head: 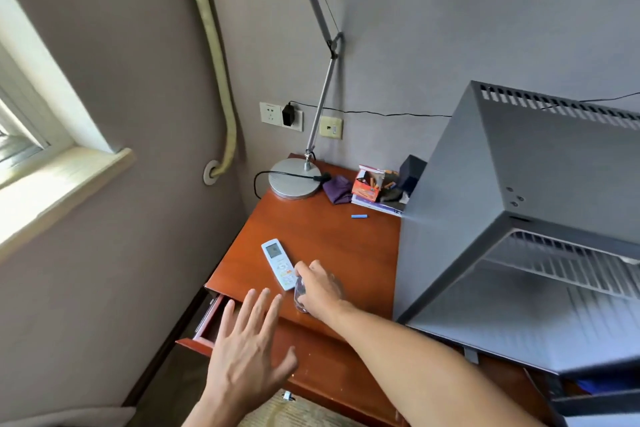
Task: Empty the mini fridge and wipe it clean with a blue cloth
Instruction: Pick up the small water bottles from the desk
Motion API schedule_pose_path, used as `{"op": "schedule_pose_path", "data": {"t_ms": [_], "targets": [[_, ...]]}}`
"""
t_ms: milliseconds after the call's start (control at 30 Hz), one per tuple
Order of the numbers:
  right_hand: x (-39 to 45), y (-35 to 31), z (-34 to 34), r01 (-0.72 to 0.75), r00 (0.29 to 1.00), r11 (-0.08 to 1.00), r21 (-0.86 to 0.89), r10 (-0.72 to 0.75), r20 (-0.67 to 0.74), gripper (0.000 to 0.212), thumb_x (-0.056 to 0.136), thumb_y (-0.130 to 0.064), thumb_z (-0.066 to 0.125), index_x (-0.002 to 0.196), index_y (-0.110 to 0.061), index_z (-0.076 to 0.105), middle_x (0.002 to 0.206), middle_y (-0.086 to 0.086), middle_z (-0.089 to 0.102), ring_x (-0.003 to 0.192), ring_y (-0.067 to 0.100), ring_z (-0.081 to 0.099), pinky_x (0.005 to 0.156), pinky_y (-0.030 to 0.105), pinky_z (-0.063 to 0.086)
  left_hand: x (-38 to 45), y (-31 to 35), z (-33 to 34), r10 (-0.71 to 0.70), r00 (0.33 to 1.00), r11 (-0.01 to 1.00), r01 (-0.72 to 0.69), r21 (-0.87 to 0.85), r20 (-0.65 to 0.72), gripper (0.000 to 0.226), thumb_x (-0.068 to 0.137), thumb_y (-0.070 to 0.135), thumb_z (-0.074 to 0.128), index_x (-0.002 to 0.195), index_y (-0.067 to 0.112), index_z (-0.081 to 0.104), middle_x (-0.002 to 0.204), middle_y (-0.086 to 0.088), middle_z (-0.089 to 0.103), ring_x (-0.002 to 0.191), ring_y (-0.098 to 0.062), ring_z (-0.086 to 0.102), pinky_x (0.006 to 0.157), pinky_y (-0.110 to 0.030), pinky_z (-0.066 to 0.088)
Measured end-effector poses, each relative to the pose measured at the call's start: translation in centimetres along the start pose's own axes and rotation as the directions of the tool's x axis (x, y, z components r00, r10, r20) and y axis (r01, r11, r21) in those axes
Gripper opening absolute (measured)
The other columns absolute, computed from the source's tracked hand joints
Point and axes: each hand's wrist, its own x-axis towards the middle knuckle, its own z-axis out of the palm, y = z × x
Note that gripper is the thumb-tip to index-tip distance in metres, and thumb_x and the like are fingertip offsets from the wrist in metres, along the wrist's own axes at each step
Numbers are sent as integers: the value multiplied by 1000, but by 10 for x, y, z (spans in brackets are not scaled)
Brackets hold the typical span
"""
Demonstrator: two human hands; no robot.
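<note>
The grey mini fridge [485, 184] stands on the right of the wooden desk [346, 246], its door open and a wire shelf [568, 263] showing inside. My right hand [320, 286] reaches across to the desk's left part and is closed over a clear glass [300, 298] standing next to a white remote control [278, 263]. My left hand [247, 354] hovers flat with fingers spread above the desk's front left corner, holding nothing. A bit of blue [588, 385] shows low under the fridge at the right edge; I cannot tell what it is.
A silver desk lamp [294, 178] stands at the desk's back, with a purple cloth [337, 189], a box of small items [372, 187] and a small blue stick [359, 217] near it. A desk drawer [207, 326] is pulled out at the left. A window sill is at far left.
</note>
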Motion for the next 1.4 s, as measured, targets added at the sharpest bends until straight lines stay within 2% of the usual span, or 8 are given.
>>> {"op": "schedule_pose_path", "data": {"t_ms": [300,467,633,767,1033,1200,1267,1400], "targets": [[-169,95,-7,-238,923,920,311,314,-222,39,65,-53,66,99,-44,51,103,-25,60,83,-2,61,69,22,51,31,82,13,363,926,932,-358,-63,101,87,63,65,63,136,18,65,142,-9,62,139,-32,51,111,-59,34],[-254,177,-50,-551,714,749,367,651,-257,43,64,-54,71,99,-49,46,78,-20,64,71,1,64,60,22,49,49,182,26,617,777,786,-601,-145,122,85,62,70,61,132,22,66,138,-8,64,135,-30,55,111,-54,43],[-247,251,-97,-553,585,717,424,697,-415,51,76,-45,79,117,-39,49,101,-9,71,88,17,67,66,30,48,85,278,35,714,683,696,-717,-49,155,93,74,74,49,152,23,43,156,-12,45,151,-32,32,123,-57,22],[-205,295,-125,-514,620,750,417,661,-424,44,85,-33,72,124,-35,51,119,-5,69,105,25,68,81,34,53,116,328,37,676,713,720,-693,44,186,99,80,79,35,162,25,21,165,-9,29,156,-30,12,123,-55,0],[-126,335,-147,-523,692,775,355,629,-355,60,91,-35,69,146,-33,47,117,-4,70,76,12,62,42,9,19,130,352,41,545,822,819,-564,106,163,102,78,83,33,162,28,15,167,-4,24,157,-28,8,123,-58,1],[-94,350,-144,-565,706,760,321,647,-288,39,99,-29,56,138,-22,52,134,-1,60,127,20,58,87,23,46,121,347,37,445,888,885,-456,97,114,99,76,82,38,160,30,23,164,-4,31,155,-27,17,123,-57,7],[-90,349,-143,-582,696,741,336,667,-266,39,99,-28,57,137,-23,53,138,0,61,125,21,59,86,22,43,116,345,34,410,906,902,-420,100,109,99,77,82,35,160,32,19,166,-3,26,156,-26,12,123,-57,8],[-104,339,-142,-456,732,754,473,620,-281,80,91,-35,69,158,-25,27,158,0,43,136,27,52,95,26,46,103,342,24,389,918,913,-396,96,80,97,78,81,34,161,31,19,166,-1,26,157,-25,10,123,-57,6]]}}
